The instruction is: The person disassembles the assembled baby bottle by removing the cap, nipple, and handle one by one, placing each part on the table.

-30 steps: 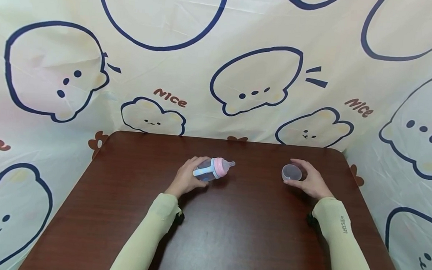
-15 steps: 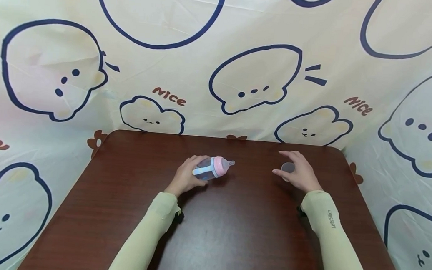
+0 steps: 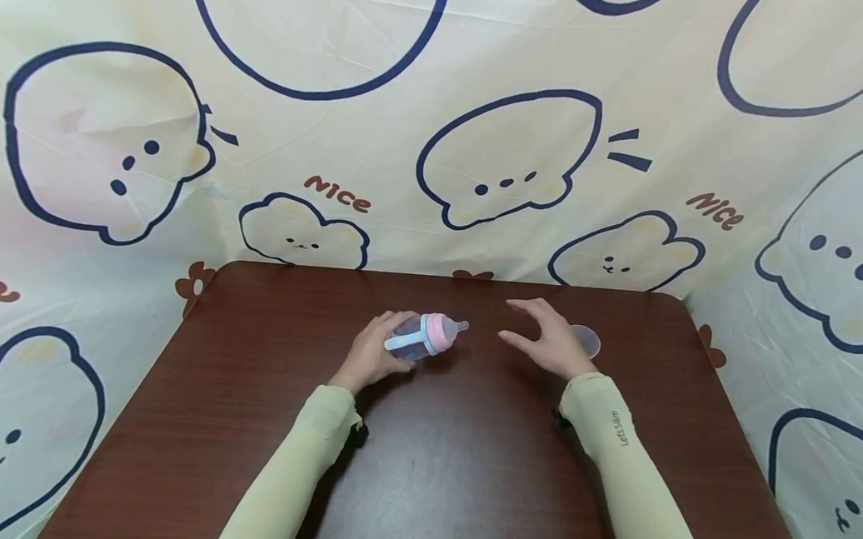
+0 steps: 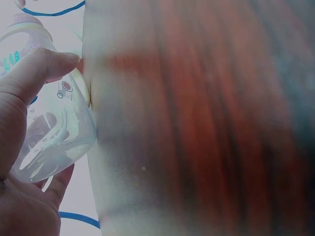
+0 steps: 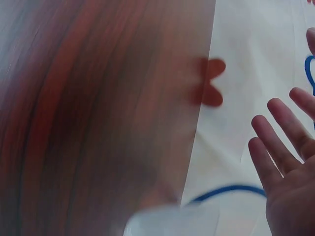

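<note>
In the head view my left hand (image 3: 373, 353) grips a clear baby bottle (image 3: 413, 341) with a pink collar, light blue handles and a clear teat pointing right. The left wrist view shows the thumb lying across the bottle (image 4: 59, 132), with fingers beneath it. My right hand (image 3: 550, 343) holds nothing; its fingers and thumb are spread toward the bottle, a short gap away from the teat. Behind that hand, on the table, stands a clear round cup-like cap (image 3: 588, 340), partly hidden by the hand. Its blurred edge shows low in the right wrist view.
A dark brown wooden table (image 3: 447, 471) lies under both hands. Its far edge meets a cream cloth backdrop (image 3: 395, 150) printed with blue cartoon outlines, which also hangs along both sides.
My right hand has let go of the clear cap and moved left toward the bottle, leaving the cap on the table. The left hand and bottle have stayed in place.
</note>
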`<action>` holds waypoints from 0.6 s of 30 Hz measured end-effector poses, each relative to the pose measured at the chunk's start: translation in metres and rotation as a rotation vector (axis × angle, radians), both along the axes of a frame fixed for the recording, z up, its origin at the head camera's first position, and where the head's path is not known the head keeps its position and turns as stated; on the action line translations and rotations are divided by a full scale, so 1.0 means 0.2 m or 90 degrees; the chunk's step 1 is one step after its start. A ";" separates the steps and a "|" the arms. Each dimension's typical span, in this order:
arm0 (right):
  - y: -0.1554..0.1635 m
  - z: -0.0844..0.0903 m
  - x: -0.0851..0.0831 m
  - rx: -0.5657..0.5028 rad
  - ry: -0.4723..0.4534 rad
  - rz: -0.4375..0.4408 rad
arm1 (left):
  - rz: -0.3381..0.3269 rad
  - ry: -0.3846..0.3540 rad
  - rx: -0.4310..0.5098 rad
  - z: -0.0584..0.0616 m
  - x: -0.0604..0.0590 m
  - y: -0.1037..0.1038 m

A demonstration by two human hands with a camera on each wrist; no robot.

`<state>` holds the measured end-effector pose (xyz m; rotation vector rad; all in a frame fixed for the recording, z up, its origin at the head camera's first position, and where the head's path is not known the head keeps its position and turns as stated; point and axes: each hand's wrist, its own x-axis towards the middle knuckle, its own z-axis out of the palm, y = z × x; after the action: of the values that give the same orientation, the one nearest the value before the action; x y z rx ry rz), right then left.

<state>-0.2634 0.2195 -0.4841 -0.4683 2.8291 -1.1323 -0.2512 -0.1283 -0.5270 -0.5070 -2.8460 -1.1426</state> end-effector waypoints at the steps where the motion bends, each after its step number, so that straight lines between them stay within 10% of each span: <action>1: -0.03 0.00 0.00 -0.002 -0.003 0.005 | -0.002 0.004 0.000 0.00 0.00 0.00; 18: -0.44 -0.05 -0.03 -0.037 -0.033 0.085 | 0.003 -0.001 -0.010 0.00 0.00 0.00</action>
<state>-0.2701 0.1307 -0.4951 -0.6136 2.6821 -1.1857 -0.2516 -0.1282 -0.5275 -0.4997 -2.8590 -1.1211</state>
